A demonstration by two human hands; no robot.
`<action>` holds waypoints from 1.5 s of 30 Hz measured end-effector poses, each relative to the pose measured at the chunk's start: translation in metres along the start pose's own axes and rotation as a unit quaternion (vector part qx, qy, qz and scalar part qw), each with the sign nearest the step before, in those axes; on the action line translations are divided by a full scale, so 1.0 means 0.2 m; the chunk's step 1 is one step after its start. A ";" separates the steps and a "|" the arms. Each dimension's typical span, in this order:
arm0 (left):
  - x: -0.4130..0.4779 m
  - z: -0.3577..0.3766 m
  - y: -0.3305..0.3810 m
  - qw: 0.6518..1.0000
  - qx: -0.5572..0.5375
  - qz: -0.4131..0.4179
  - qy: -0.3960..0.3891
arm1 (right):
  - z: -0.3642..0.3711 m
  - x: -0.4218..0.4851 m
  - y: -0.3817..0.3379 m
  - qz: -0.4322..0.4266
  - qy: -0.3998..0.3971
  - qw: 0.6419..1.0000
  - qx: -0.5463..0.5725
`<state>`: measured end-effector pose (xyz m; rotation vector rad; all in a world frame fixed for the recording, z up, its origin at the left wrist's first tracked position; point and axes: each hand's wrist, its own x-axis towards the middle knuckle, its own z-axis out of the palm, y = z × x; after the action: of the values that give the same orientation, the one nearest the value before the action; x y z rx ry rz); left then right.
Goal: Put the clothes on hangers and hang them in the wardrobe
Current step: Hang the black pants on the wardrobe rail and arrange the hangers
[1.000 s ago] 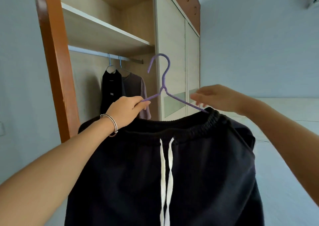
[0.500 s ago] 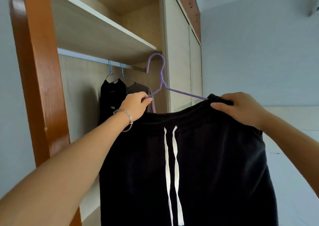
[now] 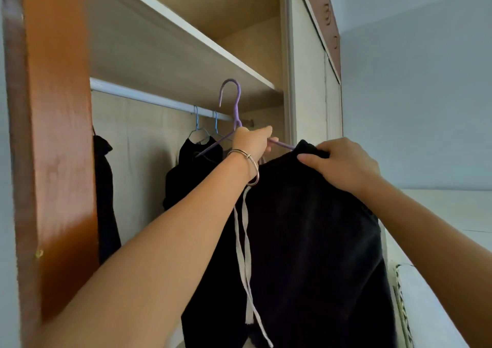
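A thin purple hanger [image 3: 236, 103] carries a black elastic-waist garment [image 3: 306, 228] whose two white drawstrings dangle. Its hook stands upright before the white wardrobe rail [image 3: 149, 98], not on it. Two dark garments [image 3: 186, 172] hang there on blue wire hangers [image 3: 197, 124].

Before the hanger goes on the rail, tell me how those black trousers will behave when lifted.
Probably floppy: the black trousers drape limply from the purple hanger. They may slide off, since the right hand grips them at the top. The drawstrings will likely swing.
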<state>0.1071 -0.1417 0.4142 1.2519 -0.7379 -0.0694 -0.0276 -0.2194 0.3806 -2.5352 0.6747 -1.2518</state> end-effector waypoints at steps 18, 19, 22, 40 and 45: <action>0.88 -0.59 -0.01 0.967 0.137 0.029 0.214 | 0.80 0.90 -0.32 -0.061 -0.289 0.793 0.533; 0.90 -0.63 0.01 0.961 0.151 0.026 0.232 | 0.83 0.92 -0.37 -0.060 -0.295 0.780 0.549; 0.97 -0.73 0.04 0.941 0.181 0.025 0.284 | 0.93 0.97 -0.51 -0.069 -0.298 0.761 0.572; 1.08 -0.95 0.04 0.873 0.343 0.013 0.347 | 1.23 1.06 -0.83 -0.105 -0.253 0.757 0.594; 1.13 -0.93 -0.09 0.818 0.452 -0.025 0.355 | 1.38 1.06 -0.69 -0.148 -0.297 0.744 0.580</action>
<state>0.3878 -0.0919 0.4819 2.0212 -0.0272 0.7612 0.3451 -0.2038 0.4154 -1.7136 -0.5577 -0.4922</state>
